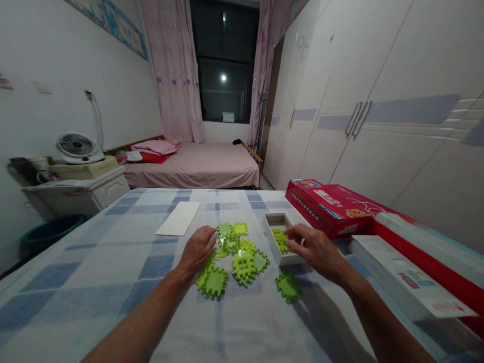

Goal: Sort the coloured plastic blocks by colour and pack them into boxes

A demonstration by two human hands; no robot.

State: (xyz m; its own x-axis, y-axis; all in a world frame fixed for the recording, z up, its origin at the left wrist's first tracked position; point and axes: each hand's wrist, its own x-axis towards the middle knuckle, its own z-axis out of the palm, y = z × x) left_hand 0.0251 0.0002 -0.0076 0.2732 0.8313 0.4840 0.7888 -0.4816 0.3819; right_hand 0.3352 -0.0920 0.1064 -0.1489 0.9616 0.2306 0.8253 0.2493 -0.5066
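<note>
**Right hand (316, 249) at box (291, 259), left hand (197, 247) at pile (244, 268)**

The green pile lies left of the box. Left fingers (207, 235) curve by the pile's left edge, perhaps steadying it; right fingers (297, 233) bend over boxed pieces (279, 238), apparently corralled by the walls. I cannot tell whether either grips.

At upper centre I see a dark window (227, 65) between pink curtains (174, 75), with a pink-sheeted bed (212, 161) below it. A pale wardrobe (389, 70) fills my upper right. At the left edge I make out a white fan (77, 146) above a white cabinet (108, 190) and, lower down, a dark teal bin (49, 237). A blue-bordered picture (124, 31) hangs upper left.
</note>
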